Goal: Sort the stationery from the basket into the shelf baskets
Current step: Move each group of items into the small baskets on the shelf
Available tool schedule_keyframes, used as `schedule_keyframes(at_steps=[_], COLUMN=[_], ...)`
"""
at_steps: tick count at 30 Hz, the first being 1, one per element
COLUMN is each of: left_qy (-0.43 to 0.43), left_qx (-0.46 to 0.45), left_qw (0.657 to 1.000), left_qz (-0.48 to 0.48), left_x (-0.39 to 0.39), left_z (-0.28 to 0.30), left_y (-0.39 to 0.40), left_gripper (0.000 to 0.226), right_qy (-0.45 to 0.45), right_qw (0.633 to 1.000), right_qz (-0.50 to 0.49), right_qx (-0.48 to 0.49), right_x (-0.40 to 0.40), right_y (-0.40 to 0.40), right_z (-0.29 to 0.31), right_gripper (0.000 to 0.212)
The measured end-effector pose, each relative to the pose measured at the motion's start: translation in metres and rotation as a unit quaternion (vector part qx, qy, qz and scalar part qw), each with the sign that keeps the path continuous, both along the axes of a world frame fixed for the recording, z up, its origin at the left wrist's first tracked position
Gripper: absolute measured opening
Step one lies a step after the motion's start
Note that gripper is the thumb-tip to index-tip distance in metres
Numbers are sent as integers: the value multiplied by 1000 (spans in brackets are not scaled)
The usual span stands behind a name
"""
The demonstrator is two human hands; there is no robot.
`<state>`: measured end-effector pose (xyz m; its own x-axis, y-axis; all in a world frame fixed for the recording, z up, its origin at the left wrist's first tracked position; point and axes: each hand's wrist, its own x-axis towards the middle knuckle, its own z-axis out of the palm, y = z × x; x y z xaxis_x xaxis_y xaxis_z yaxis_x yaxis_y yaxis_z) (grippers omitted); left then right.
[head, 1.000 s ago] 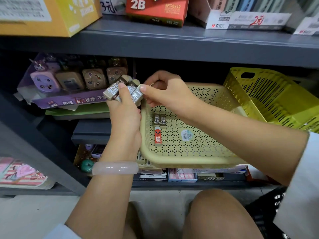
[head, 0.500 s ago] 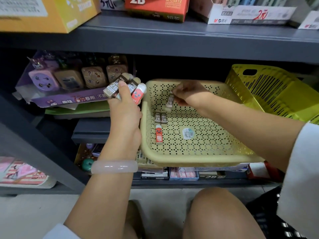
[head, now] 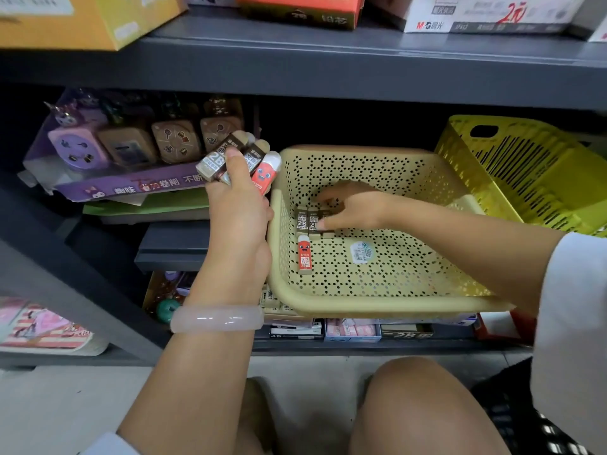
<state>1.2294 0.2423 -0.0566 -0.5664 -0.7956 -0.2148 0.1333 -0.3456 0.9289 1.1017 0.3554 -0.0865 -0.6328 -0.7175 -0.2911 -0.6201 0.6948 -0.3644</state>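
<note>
In front of me a grey metal shelf (head: 328, 70) holds a beige perforated basket (head: 377, 300) beside a tilted yellow-green basket (head: 532, 178). To its left sits a purple display box of sharpeners (head: 108, 178). On the upper board stand a yellow carton (head: 98, 24) and an orange box (head: 302, 11).

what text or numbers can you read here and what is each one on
"2B": brown eraser gripped in the left hand.
"2B": brown eraser in the beige basket, by the right hand.
"M&G": white box on the upper shelf.
"2B": dark box under the basket.
"卷削": purple sharpener tray; the rest is partly hidden.
Red eraser and basket sticker: too small to read.
</note>
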Motion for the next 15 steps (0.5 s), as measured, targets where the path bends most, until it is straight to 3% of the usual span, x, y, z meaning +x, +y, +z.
schedule_keyframes(at_steps=[4, 15], left_qy=[-1, -2], left_qx=[-3, -5], left_qw=[1000, 1000], left_qz=[-1, 0], left_x=[1, 1], left_z=[0, 1], left_y=[0, 1], left_gripper=[28, 32], right_qy=[49, 51], right_qw=[997, 998], right_qz=[59, 39], right_qx=[31, 26], right_x=[7, 6], right_y=[-5, -12], right_z=[-12, -15], right_gripper=[65, 63])
